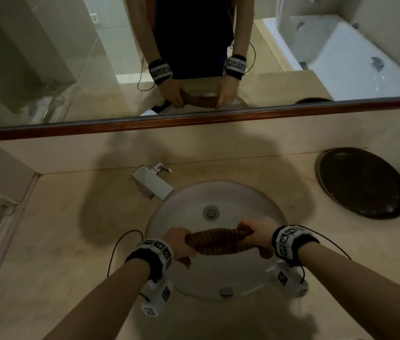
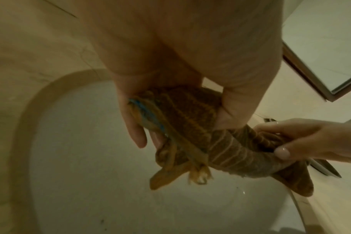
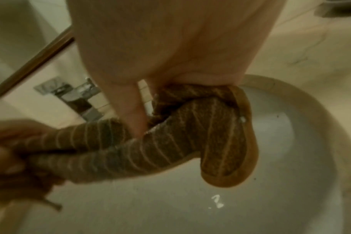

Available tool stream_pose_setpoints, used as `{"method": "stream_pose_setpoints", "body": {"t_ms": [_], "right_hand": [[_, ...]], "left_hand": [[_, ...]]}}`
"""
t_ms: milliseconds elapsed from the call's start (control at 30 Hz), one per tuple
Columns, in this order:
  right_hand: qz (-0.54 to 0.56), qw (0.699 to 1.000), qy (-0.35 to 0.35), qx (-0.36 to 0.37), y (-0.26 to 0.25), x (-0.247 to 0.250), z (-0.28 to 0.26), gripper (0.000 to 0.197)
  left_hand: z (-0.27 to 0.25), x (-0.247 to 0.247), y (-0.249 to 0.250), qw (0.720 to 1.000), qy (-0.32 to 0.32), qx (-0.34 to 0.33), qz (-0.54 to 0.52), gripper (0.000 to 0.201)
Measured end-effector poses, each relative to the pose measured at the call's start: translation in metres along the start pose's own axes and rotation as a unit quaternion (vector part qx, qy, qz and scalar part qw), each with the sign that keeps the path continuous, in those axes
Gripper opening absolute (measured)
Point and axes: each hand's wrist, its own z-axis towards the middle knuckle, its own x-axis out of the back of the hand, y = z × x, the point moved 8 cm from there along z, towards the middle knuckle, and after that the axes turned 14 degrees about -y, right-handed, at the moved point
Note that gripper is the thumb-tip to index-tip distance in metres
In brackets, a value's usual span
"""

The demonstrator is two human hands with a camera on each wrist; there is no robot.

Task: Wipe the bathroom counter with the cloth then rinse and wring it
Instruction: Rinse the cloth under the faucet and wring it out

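head view: both hands hold the twisted cloth (image 1: 218, 241) over the sink (image 1: 184, 197), near the counter's front edge. left wrist view: the left hand (image 2: 170, 88) is curled round one end. right wrist view: the right hand (image 3: 160, 66) is wrapped round the other; drips could miss the sink if the cloth drifts outward.

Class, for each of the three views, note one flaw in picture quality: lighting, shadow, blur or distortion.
Head view: wide-angle bending curves the mirror frame, and a big shadow darkens the counter. Left wrist view: dim and yellowish, though the striped cloth reads clearly. Right wrist view: soft, with the left hand smeared by blur.
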Motion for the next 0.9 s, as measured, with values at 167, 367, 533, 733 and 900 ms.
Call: {"method": "stream_pose_setpoints", "body": {"t_ms": [167,367,533,733,900], "right_hand": [[-0.168,0.984,-0.054,-0.021,-0.007,-0.008,0.002,0.022],[-0.163,0.986,-0.002,0.039,-0.049,0.011,-0.013,0.016],[-0.093,0.991,0.018,0.095,-0.076,0.015,-0.019,0.021],[0.042,0.989,0.049,0.136,-0.078,0.023,-0.031,0.015],[0.025,0.992,0.080,0.091,-0.046,0.038,-0.032,0.015]], "left_hand": [[0.004,-0.002,0.001,0.997,0.000,0.016,0.074,0.027],[0.017,-0.030,-0.006,0.997,-0.046,0.037,0.048,0.072],[0.019,-0.025,0.029,0.997,0.062,0.004,0.049,0.069],[0.004,0.003,0.059,0.956,0.235,-0.144,-0.097,0.029],[-0.004,0.022,0.061,0.932,0.251,-0.127,-0.229,0.017]]}}
